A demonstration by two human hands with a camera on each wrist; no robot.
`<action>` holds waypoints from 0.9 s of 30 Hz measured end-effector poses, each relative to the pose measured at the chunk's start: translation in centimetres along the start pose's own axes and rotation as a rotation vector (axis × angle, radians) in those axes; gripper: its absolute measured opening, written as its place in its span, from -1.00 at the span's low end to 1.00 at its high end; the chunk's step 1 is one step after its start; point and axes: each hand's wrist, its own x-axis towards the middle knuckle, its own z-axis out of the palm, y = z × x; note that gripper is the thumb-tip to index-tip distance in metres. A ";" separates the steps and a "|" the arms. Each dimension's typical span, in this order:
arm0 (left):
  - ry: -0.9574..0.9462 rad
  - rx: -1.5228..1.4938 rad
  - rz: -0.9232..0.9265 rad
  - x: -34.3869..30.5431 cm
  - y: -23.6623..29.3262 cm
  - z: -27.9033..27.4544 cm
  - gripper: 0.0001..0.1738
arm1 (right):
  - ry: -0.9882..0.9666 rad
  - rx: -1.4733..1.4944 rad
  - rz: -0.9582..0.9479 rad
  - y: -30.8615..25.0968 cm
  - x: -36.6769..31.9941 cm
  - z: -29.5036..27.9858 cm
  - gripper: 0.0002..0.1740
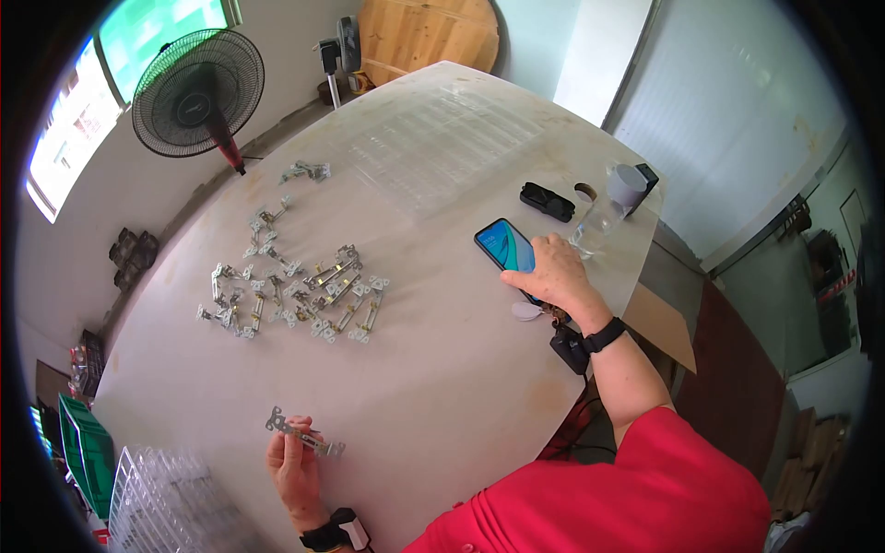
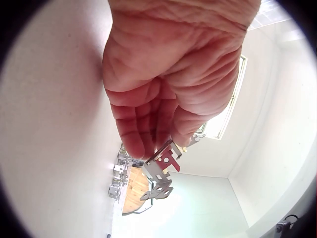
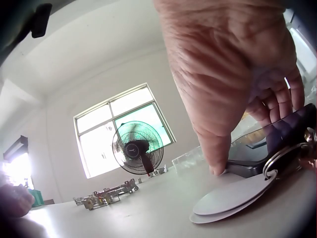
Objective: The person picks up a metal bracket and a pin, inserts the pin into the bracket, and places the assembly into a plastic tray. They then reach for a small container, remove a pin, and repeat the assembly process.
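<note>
My left hand pinches a metal hinge-like part between thumb and fingers above the table's near edge; the left wrist view shows its plates sticking out past the fingertips. A phone with a lit blue screen lies toward the right of the table. Across its lower half is my right hand, thumb at one long edge and fingers over the far one. In the right wrist view the thumb tip meets the phone's dark edge. White oval tags on a key ring lie against the phone.
Several similar metal parts lie scattered at the table's left middle. Clear plastic trays cover the far part. A black case, a roll of tape and a clear bottle stand or lie right of the phone.
</note>
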 end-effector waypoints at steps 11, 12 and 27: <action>-0.007 0.003 -0.013 0.1 0.0 0.1 -0.74 | -0.022 0.003 -0.003 0.2 0.1 0.3 -0.16; -0.005 0.008 -0.013 0.1 0.1 0.2 -0.74 | -0.010 0.014 0.000 0.1 0.0 0.2 -0.17; -0.057 -0.058 0.020 0.2 0.1 0.2 -0.74 | 0.248 0.425 -0.643 -10.4 -3.0 -5.1 -0.56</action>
